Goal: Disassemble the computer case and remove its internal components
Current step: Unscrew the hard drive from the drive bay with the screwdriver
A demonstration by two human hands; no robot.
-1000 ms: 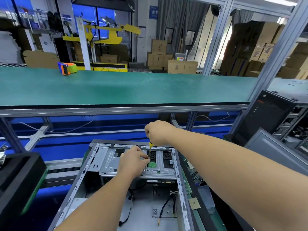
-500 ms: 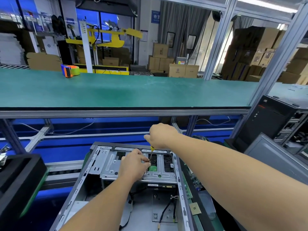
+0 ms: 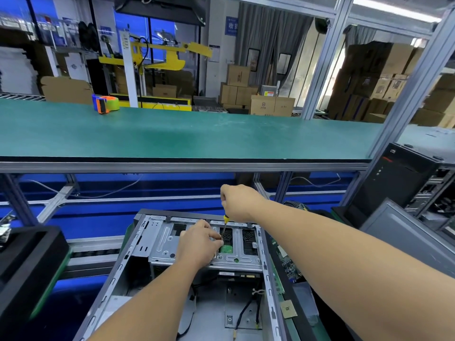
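Note:
An open grey computer case (image 3: 115, 274) lies on its side in front of me. A silver drive cage (image 3: 162, 244) spans its far end, with a green board showing through a slot. My right hand (image 3: 240, 201) grips the handle of a yellow-collared screwdriver (image 3: 224, 228), held nearly upright with its tip down in the cage. My left hand (image 3: 198, 244) rests on the cage and its fingertips pinch the screwdriver shaft near the tip. Loose black cables (image 3: 246, 313) lie on the case floor.
A green workbench shelf (image 3: 197, 136) runs across above the case, with an orange and green tape dispenser (image 3: 105, 103) on it. A black computer tower (image 3: 396, 178) and a grey side panel (image 3: 403, 232) stand at the right. A black tray (image 3: 27, 262) sits at the left. A circuit board (image 3: 286, 264) lies beside the case.
My right hand has shifted slightly on the screwdriver handle while the tip stays in the drive cage. My left hand keeps its place by the shaft.

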